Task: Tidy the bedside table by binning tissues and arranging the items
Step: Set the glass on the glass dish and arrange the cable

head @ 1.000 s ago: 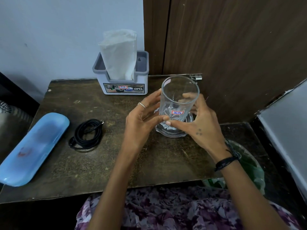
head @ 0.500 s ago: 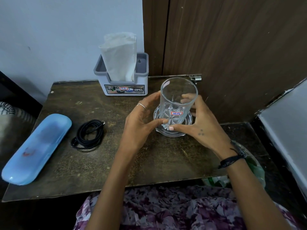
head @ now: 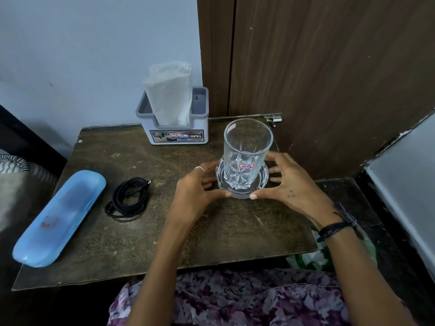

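A clear cut-glass tumbler with a red-edged sticker stands upright on a round glass saucer, right of the middle of the dark bedside table. My left hand and my right hand sit on either side of the saucer. Both thumbs press its front rim and the fingers curl round its sides. Neither hand touches the tumbler. A white tissue sticks up from a grey holder at the table's back edge.
A coiled black cable lies left of my hands, and a long blue case lies at the table's left edge. A wooden panel rises behind the tumbler. A green plastic bag sits low beside the table's right front corner.
Both hands slid down from the tumbler's sides to the saucer's rim. The tumbler now stands free on the saucer.
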`<state>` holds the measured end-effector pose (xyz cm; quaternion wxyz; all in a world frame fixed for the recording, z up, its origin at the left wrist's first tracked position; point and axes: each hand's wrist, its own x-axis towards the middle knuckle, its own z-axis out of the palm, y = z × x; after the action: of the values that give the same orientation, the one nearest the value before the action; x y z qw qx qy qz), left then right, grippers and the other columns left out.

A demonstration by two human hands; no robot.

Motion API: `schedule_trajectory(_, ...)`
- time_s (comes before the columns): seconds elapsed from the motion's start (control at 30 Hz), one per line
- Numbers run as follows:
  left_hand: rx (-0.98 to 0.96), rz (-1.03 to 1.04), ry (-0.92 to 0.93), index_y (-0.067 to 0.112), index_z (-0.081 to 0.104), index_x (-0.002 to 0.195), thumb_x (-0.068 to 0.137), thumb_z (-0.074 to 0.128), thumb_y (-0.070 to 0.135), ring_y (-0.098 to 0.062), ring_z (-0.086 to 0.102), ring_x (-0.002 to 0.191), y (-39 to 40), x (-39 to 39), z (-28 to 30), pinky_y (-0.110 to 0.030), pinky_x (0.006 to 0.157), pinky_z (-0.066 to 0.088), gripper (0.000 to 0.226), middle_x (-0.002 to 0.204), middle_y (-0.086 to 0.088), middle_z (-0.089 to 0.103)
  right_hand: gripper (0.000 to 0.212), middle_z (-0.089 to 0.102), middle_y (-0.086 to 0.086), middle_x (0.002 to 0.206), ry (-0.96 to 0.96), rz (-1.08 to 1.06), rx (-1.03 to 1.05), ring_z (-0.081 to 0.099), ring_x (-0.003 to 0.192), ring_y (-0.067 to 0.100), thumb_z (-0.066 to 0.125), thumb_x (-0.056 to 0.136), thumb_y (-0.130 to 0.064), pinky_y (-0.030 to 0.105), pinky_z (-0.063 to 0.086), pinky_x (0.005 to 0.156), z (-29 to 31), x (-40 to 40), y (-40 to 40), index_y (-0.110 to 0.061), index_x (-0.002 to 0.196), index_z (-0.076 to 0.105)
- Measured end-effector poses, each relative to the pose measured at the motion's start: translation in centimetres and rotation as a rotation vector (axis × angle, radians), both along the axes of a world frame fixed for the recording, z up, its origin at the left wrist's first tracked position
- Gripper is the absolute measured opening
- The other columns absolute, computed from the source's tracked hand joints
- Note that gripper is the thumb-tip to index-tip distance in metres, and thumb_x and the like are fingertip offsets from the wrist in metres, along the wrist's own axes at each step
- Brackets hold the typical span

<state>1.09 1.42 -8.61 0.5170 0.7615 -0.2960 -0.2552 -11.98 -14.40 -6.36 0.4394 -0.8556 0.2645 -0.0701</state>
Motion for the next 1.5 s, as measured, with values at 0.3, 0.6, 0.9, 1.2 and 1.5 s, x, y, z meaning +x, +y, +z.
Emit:
schedule_trajectory(0.3, -0.029, 0.057, -0.006, 0.011, 0.056, 0.126, 0.063, 0.082, 0.006, -0.018, 0.065, 0.106, -2.0, 1.1, 0.2, -0.03, 0.094, 0.051, 0.069, 0.119, -0.006, 0.067, 0.085, 0.05, -0.003, 0.136, -0.147, -0.036, 0.09, 0.052, 0.116, 0.01, 0.086, 0.059, -0.015, 0.014, 0.048, 0.088, -0.5, 1.6, -2.0, -0.022, 0.134, 0.045)
schedule_trajectory(0.6, -0.067, 0.103, -0.043, 0.009, 0.056, 0.121, 0.065, 0.08, 0.008, -0.015, 0.064, 0.105, -5.2, 3.4, 0.2, -0.021, 0.089, 0.053, 0.061, 0.117, -0.005, 0.067, 0.075, 0.056, 0.001, 0.133, -0.328, -0.135, 0.246, 0.053, 0.12, 0.012, 0.082, 0.064, -0.005, 0.024, 0.048, 0.095, -2.0, 4.1, -4.4, -0.011, 0.132, 0.05)
schedule_trajectory(0.9, -0.128, 0.172, -0.101, 0.018, 0.06, 0.106, 0.073, 0.075, 0.005, -0.012, 0.065, 0.101, -7.3, 3.7, -0.8, -0.024, 0.092, 0.052, 0.038, 0.105, -0.003, 0.068, 0.065, 0.059, -0.001, 0.123, -0.454, -0.268, 0.263, 0.056, 0.113, 0.007, 0.083, 0.062, -0.011, 0.017, 0.051, 0.089, -3.4, 6.7, -5.6, -0.016, 0.121, 0.056)
schedule_trajectory(1.2, -0.127, 0.182, -0.132, 0.016, 0.057, 0.122, 0.077, 0.072, 0.004, -0.012, 0.061, 0.11, -7.8, 3.8, -1.8, -0.03, 0.098, 0.049, 0.049, 0.123, -0.008, 0.062, 0.057, 0.058, -0.008, 0.118, -0.44, -0.29, 0.176, 0.058, 0.108, 0.003, 0.08, 0.069, -0.017, 0.013, 0.052, 0.081, -3.9, 7.4, -5.7, -0.022, 0.12, 0.054)
schedule_trajectory(1.5, -0.055, 0.157, -0.45, 0.016, 0.061, 0.118, 0.083, 0.066, 0.008, -0.014, 0.062, 0.101, -7.7, 3.1, -1.7, -0.035, 0.094, 0.053, 0.035, 0.118, -0.003, 0.056, 0.054, 0.061, -0.006, 0.115, -0.446, -0.28, 0.175, 0.056, 0.106, -0.004, 0.077, 0.073, -0.016, 0.004, 0.048, 0.08, -4.0, 7.4, -5.6, -0.021, 0.123, 0.057)
